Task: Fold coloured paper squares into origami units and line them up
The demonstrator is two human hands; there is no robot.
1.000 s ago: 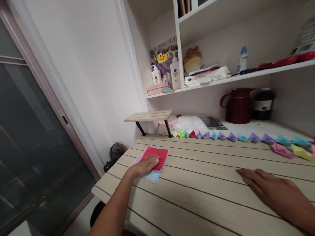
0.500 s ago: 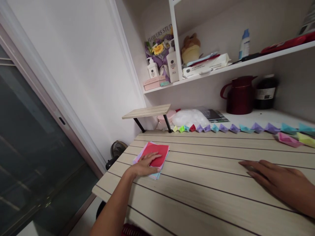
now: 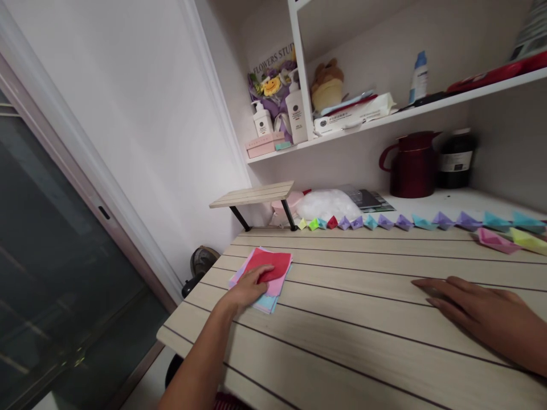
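Observation:
At the left of the table lies a stack of coloured paper, with pink (image 3: 277,286) and light blue sheets (image 3: 265,303) showing at its near side. My left hand (image 3: 248,289) is on top of it, fingers and thumb closed at the near edge of a red sheet of paper (image 3: 273,263). That sheet's near edge is bent up, baring pink paper below; the thumb tip is partly hidden. Over on the right, my right hand (image 3: 482,313) rests on the table (image 3: 363,330) with fingers stretched out and nothing in it.
Along the table's back edge runs a row of small folded paper boats (image 3: 385,222). A pink boat (image 3: 498,240) and a yellow one stand nearer at right. Behind are a small raised shelf (image 3: 252,195), a white bag (image 3: 329,205), a dark red jug (image 3: 413,165) and a dark bottle (image 3: 457,159).
My left hand has drawn its thumb in and raised the near edge of the red sheet, so more pink paper shows. My right hand stays in place; the view has shifted slightly.

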